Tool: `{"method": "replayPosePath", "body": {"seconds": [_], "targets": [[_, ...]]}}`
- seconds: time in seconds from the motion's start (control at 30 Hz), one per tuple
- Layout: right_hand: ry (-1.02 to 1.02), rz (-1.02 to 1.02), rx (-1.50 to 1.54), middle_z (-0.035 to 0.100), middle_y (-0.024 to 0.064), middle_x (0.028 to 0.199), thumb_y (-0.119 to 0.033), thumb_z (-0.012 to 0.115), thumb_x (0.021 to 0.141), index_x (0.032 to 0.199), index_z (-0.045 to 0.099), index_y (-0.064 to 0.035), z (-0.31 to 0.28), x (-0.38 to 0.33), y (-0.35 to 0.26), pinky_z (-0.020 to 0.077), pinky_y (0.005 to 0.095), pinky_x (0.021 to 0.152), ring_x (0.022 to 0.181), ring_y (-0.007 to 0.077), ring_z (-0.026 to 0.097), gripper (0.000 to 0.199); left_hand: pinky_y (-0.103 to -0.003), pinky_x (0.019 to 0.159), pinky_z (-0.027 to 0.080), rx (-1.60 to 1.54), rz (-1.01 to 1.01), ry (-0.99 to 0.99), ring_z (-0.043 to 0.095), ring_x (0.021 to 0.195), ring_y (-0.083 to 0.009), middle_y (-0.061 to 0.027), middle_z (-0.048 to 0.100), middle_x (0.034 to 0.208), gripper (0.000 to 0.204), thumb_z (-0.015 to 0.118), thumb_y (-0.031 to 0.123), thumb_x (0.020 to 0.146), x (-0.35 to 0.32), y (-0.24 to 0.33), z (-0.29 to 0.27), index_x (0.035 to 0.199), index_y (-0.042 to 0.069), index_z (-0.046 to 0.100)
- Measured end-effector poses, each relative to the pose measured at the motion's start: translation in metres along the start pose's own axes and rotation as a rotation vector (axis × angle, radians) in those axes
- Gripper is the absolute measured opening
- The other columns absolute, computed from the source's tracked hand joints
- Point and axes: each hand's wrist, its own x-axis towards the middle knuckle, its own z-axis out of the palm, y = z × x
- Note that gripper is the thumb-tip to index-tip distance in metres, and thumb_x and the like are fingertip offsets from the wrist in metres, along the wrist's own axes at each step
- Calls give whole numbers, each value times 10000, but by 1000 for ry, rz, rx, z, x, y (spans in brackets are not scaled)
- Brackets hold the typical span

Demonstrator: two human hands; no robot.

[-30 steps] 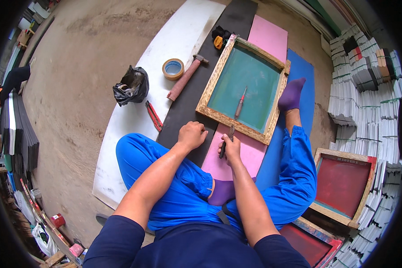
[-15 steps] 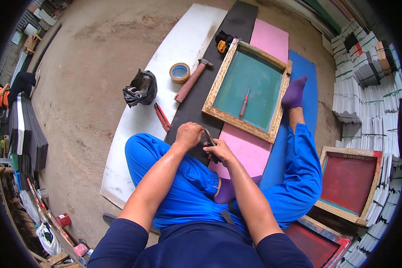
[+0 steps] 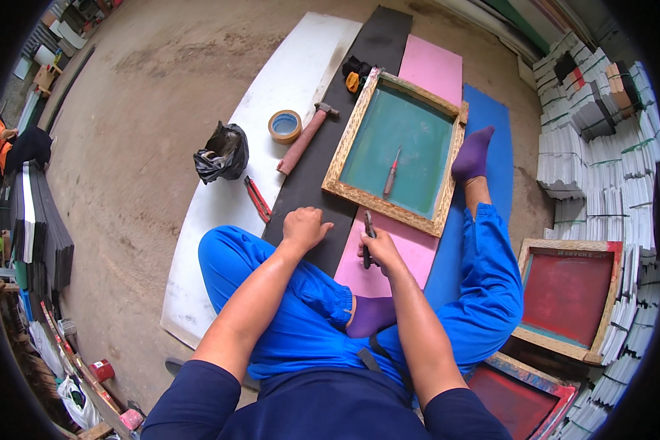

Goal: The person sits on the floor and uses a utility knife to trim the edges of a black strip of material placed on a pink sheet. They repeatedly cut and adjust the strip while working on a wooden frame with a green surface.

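My right hand [image 3: 381, 248] grips a pair of dark-handled pliers [image 3: 367, 233], jaws pointing away from me, over the pink sheet [image 3: 356, 271]. Apart from it, my left hand [image 3: 306, 229] is closed above the black strip [image 3: 312, 192], thumb sticking out; anything inside its fingers is hidden. Just beyond the hands lies a wooden frame [image 3: 335, 165] with green mesh, and a screwdriver [image 3: 391, 176] rests on that mesh. To the left of the frame are a hammer [image 3: 302, 143] with a wrapped reddish handle, a red utility knife [image 3: 257, 199] and a roll of tape [image 3: 284, 127].
A black plastic bag [image 3: 224, 150] stands open on the white sheet [image 3: 286, 66]. A black and yellow bundle [image 3: 355, 75] sits at the frame's far corner. Red mesh frames [image 3: 570, 293] and stacked paper bundles [image 3: 598, 154] line the right. At far left is another person [image 3: 22, 143].
My hands have separated: the left has moved off the pliers to the left, while the right keeps them and has turned them more upright. The view has shifted slightly.
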Motion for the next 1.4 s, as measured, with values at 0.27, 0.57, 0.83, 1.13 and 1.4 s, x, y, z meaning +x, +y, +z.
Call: {"method": "replayPosePath", "body": {"seconds": [0.27,0.57,0.83,1.13,1.4], "targets": [[75,53,-94,644,71,822,-241,613,996,1000,561,-38,-24,10,-16,548,366,556,648,196,679,210,-495,1116,401,34,436,362,427,1420,-350,-151,473,1528,606,810,331,788,7,14,35,1318,97,634],[2,244,-173,617,136,792,-219,602,1001,1071,519,41,-38,13,-54,581,452,500,613,308,690,281,-523,1156,367,6,434,318,382,1465,-346,-161,443,1556,579,800,330,801,9,13,37,1305,93,643],[27,277,-284,645,217,749,-226,553,1014,1040,552,116,-36,10,-78,530,438,449,583,307,676,343,-521,1156,368,-19,422,306,384,1465,-343,-167,459,1542,542,792,330,811,14,14,40,1274,83,657],[333,31,-583,681,344,1037,-302,586,989,1021,649,49,-4,6,-29,487,578,939,1067,527,630,358,-512,1147,380,-57,418,311,403,1451,-347,-174,470,1530,486,796,305,808,14,14,38,1223,81,679],[476,-8,-607,691,327,1003,-331,573,1000,1056,618,18,15,3,-13,506,589,874,1007,519,657,356,-519,1142,389,-87,422,324,405,1450,-355,-176,479,1523,472,791,293,807,14,17,37,1204,62,685]]}}
